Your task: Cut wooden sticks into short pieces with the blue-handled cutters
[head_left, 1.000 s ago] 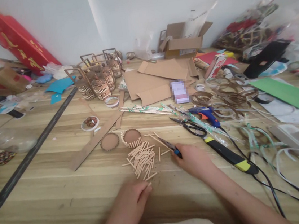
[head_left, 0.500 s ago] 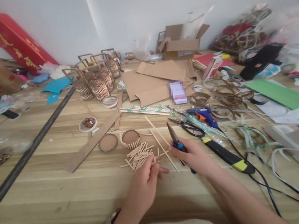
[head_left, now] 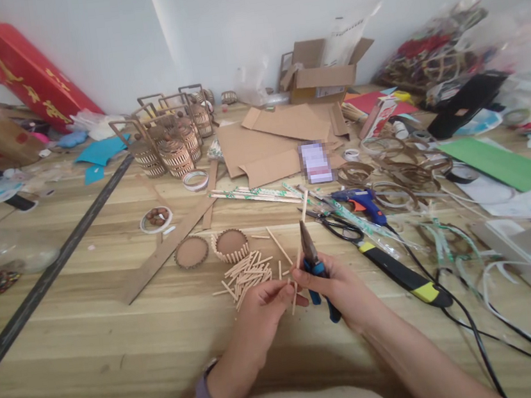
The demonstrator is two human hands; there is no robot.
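My right hand is closed around blue-handled pliers, their jaws pointing away from me. Its thumb also presses against a long thin wooden stick, which slants down between both hands. My left hand pinches near this stick's lower end, and a short stick tip shows at its fingertips. Just beyond the left hand lies a heap of short sticks. Behind the heap sits a round cardboard base ringed with upright sticks, with a flat round disc on its left. Another long stick rests on the table.
Black scissors, a blue glue gun and a black-and-yellow tool with a cord lie to the right. Cardboard sheets and small lantern-like baskets stand farther back. A ring of tape holds brown beads.
My hands have come together. The right hand has lifted a long stick off the table, along with the pliers, and the left fingers have closed near its lower end.
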